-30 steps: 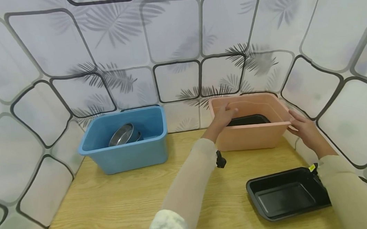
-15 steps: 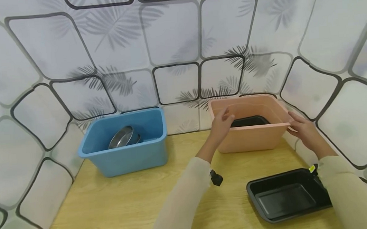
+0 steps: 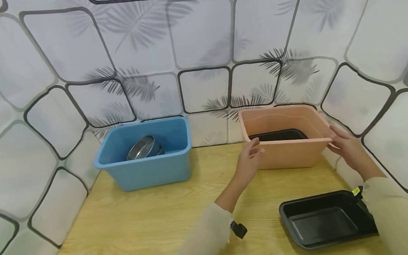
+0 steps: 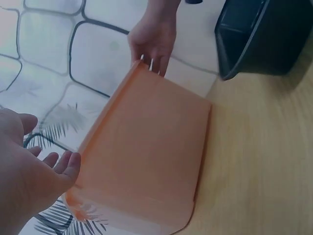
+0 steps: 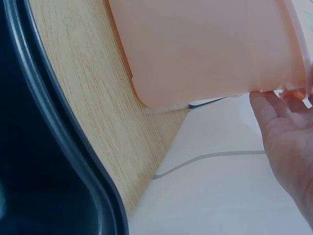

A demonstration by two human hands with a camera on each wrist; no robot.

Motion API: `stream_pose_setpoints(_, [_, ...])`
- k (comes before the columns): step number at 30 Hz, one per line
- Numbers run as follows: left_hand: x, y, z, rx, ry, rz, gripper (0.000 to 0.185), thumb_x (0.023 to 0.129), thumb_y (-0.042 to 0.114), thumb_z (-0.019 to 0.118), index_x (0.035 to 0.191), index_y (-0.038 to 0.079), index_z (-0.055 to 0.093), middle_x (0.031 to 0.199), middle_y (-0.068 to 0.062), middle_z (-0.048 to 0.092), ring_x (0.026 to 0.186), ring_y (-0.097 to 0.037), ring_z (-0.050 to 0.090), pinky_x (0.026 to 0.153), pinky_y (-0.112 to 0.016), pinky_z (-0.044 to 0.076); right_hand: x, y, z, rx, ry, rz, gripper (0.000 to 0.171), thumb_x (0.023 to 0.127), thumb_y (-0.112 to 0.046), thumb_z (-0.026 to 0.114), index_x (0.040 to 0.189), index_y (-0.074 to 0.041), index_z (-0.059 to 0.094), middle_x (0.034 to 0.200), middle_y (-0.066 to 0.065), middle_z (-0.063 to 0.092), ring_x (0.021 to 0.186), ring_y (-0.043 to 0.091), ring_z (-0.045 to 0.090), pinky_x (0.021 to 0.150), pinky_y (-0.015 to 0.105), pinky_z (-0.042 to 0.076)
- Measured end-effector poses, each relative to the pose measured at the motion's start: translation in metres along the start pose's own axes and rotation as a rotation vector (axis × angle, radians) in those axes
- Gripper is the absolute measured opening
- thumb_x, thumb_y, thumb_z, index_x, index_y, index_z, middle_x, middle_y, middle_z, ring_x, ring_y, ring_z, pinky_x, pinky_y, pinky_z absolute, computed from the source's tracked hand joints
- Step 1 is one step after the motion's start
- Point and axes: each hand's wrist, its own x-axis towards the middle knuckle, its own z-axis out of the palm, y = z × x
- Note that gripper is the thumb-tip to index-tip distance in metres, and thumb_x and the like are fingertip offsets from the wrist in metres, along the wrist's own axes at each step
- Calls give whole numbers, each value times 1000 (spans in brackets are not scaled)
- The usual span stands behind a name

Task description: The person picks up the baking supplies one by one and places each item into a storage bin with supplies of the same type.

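Note:
A pink plastic bin (image 3: pixel 285 154) stands at the back right of the table, with a black pan (image 3: pixel 280 135) inside it. My right hand (image 3: pixel 352 150) holds the bin's right end at the rim; in the right wrist view its fingers (image 5: pixel 266 110) press up beneath the lip. My left hand (image 3: pixel 249 161) is at the bin's front left corner, fingers loosely bent and nothing in them. From the left wrist, that hand (image 4: pixel 36 171) shows beside the bin's rim. Another black baking pan (image 3: pixel 323 221) lies on the table below the right forearm, which covers its right end.
A blue plastic bin (image 3: pixel 154 172) stands at the back left, holding round metal pans (image 3: pixel 142 147). Patterned sheeting (image 3: pixel 202 35) rises behind the wooden table (image 3: pixel 143 223) and along both sides, close to the pink bin's right end.
My left hand has come out from over the pink bin's left front rim, moving down and toward me. The right hand stays at the bin's right end.

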Motion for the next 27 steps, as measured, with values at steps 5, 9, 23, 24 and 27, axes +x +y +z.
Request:
stream_pose_setpoints(5, [-26, -1, 8, -18, 4, -43, 52, 104, 28, 58, 152, 10, 46, 148, -10, 53, 123, -18, 59, 106, -34, 49, -2, 0, 0, 96, -10, -22, 67, 109, -14, 42, 160, -10, -2, 166, 1, -19, 109, -16, 57, 87, 9, 52])
stream_pose_setpoints(9, [-45, -6, 13, -75, 0, -117, 58, 103, 30, 58, 156, 14, 39, 146, -2, 53, 125, -19, 56, 104, -31, 48, -1, 0, 0, 135, -19, -26, 67, 109, -12, 42, 160, -10, -2, 164, 5, -21, 105, -15, 59, 87, 11, 53])
stream_pose_setpoints(23, [-105, -25, 45, -158, -34, -296, 62, 103, 40, 55, 159, 29, 29, 158, 7, 33, 143, -20, 38, 109, -35, 46, -1, -3, -5, 57, -2, -5, 68, 109, -16, 44, 161, -12, 0, 168, -4, -13, 103, -18, 58, 85, 8, 53])
stream_pose_setpoints(24, [-110, -26, 47, -165, -44, -308, 61, 104, 40, 54, 158, 31, 29, 159, 7, 31, 145, -21, 36, 111, -36, 45, 0, -2, -4, 56, -4, -1, 69, 109, -17, 44, 162, -13, 0, 168, -4, -13, 103, -18, 58, 85, 8, 53])
stream_pose_setpoints(27, [-123, -27, 51, -182, -64, -349, 60, 104, 41, 54, 158, 34, 28, 161, 7, 28, 148, -23, 33, 115, -40, 42, 1, 1, -2, 77, -6, 5, 68, 109, -16, 44, 162, -13, 0, 167, -5, -13, 103, -17, 59, 85, 9, 53])
